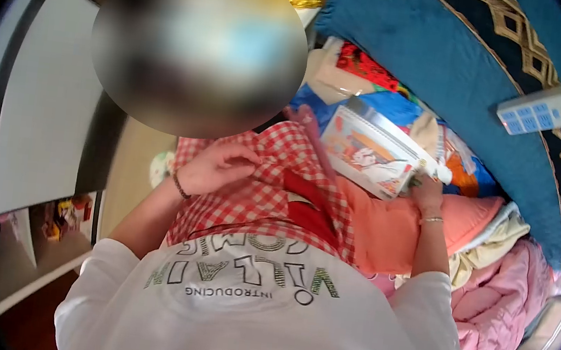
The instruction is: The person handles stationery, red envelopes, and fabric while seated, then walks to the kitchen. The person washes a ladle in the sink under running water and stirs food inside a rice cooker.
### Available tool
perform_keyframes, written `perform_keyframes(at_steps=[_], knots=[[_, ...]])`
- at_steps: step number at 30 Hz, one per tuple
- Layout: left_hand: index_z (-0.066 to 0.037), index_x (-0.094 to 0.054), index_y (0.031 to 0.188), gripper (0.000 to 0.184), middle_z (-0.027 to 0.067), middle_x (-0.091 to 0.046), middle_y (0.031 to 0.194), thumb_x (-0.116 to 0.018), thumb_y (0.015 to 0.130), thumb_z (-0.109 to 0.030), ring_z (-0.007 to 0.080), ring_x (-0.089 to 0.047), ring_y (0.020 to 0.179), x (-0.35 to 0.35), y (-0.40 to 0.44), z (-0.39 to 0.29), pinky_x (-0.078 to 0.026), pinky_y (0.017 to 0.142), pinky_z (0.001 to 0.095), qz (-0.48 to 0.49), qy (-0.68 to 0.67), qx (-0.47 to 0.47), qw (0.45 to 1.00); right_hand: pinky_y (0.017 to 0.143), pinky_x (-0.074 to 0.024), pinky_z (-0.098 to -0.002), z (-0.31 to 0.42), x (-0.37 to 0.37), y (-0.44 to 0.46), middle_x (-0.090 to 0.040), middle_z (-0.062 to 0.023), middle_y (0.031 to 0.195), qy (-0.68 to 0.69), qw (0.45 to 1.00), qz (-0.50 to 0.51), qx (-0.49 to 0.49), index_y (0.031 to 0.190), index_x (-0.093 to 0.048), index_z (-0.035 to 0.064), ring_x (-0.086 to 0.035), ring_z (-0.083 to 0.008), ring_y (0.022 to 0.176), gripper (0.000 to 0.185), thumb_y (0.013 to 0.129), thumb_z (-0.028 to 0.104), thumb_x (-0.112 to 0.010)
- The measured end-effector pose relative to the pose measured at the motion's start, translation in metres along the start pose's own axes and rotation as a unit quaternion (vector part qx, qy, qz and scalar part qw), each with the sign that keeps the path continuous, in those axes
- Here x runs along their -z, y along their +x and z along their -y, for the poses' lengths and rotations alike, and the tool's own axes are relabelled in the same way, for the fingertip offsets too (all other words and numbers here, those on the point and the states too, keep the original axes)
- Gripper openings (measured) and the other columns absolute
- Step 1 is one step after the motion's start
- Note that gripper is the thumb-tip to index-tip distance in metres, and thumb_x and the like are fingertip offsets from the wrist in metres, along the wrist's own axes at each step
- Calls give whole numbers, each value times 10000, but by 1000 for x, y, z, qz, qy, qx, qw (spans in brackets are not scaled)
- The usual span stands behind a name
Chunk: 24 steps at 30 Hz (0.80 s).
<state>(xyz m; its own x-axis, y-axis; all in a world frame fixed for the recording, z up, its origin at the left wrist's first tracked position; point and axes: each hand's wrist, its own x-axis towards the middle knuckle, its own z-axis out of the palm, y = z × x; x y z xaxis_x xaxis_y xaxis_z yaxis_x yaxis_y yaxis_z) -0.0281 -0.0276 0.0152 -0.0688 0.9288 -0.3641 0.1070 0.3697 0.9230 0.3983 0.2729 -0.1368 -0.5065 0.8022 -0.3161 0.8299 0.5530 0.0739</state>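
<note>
While a blue cover (pixel 420 46) spreads at two o'clock, a spiral-bound booklet (pixel 364 155) lies nearer that way, the left hand (pixel 211 167) at nine loosely curled, released, the right hand (pixel 426 194) at three by the booklet's edge, finger grip impossible to tell.

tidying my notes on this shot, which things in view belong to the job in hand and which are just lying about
Likely in the job:
spiral-bound booklet
right hand, at the booklet's corner
left hand, nothing visible in it

Apparently just lying about:
power strip
teal fabric under it
orange fabric
pink quilted fabric
</note>
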Motion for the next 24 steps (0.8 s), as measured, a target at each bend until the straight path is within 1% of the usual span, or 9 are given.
perform_keyframes(at_steps=[5, 8, 9, 10, 11, 12, 14, 17, 24], knots=[[-29, -552, 1083, 334, 102, -571, 1079, -677, 793, -135, 203, -573, 967, -1, -42, -6, -464, 813, 297, 96, 110, -113, 983, 701, -476, -434, 44, 80, -20, -623, -188, 851, 58, 996, -40, -52, 930, -597, 39, -603, -350, 802, 249, 788, 239, -555], [-28, -545, 1093, 397, 130, -564, 1106, -701, 769, -196, 263, -566, 995, -8, -50, -19, -465, 826, 335, 70, 179, -146, 970, 587, -463, -404, 79, 117, -24, -606, -206, 757, 179, 967, -181, 17, 875, -566, 16, -599, -358, 690, 176, 810, 177, -597], [-28, -545, 1093, 397, 130, -564, 1106, -701, 769, -196, 263, -566, 995, -12, -49, -23, -465, 826, 335, 70, 176, -147, 971, 547, -449, -336, 100, 128, -27, -612, -143, 707, 222, 958, -181, 19, 887, -572, 26, -582, -257, 589, 146, 824, 155, -599], [-29, -542, 1100, 419, 136, -564, 1111, -706, 757, -204, 279, -558, 1009, -19, -46, -28, -460, 837, 347, 58, 205, -157, 964, 521, -415, -274, 128, 148, -35, -588, -50, 659, 339, 934, -116, 21, 935, -601, 47, -497, -122, 541, 122, 844, 127, -584], [-29, -539, 1107, 440, 143, -564, 1116, -711, 745, -213, 295, -549, 1023, -25, -42, -32, -455, 848, 360, 45, 234, -167, 957, 614, -485, -329, 153, 166, -43, -635, -123, 746, 366, 929, -40, 39, 979, -610, 64, -622, -240, 663, 170, 832, 144, -582], [-35, -537, 1119, 441, 147, -574, 1089, -699, 734, -175, 309, -539, 1024, -31, -36, -34, -442, 867, 369, 51, 250, -182, 950, 677, -486, -279, 180, 171, -51, -643, -123, 867, 474, 866, -72, 146, 1011, -614, 55, -628, -180, 762, 185, 833, 53, -561], [-43, -530, 1145, 452, 137, -554, 1139, -695, 734, -138, 297, -527, 1057, -29, -35, -38, -433, 886, 365, 76, 263, -165, 948, 754, -483, -277, 226, 204, -77, -639, -109, 954, 547, 804, 8, 234, 1045, -612, 62, -622, -238, 829, 229, 818, 45, -578], [-52, -518, 1177, 480, 134, -526, 1198, -688, 730, -94, 292, -510, 1096, -15, -52, -37, -420, 909, 366, 93, 284, -134, 945, 681, -482, -319, 272, 197, -91, -625, -123, 863, 512, 784, -34, 351, 1037, -601, 56, -621, -255, 787, 221, 818, 86, -585], [-53, -493, 1199, 554, 169, -474, 1247, -705, 687, -73, 328, -476, 1133, 4, -108, -21, -408, 925, 388, 26, 251, -104, 962, 630, -476, -326, 304, 198, -105, -614, -122, 822, 502, 777, 68, 374, 1022, -591, 56, -608, -283, 730, 205, 824, 106, -582]])
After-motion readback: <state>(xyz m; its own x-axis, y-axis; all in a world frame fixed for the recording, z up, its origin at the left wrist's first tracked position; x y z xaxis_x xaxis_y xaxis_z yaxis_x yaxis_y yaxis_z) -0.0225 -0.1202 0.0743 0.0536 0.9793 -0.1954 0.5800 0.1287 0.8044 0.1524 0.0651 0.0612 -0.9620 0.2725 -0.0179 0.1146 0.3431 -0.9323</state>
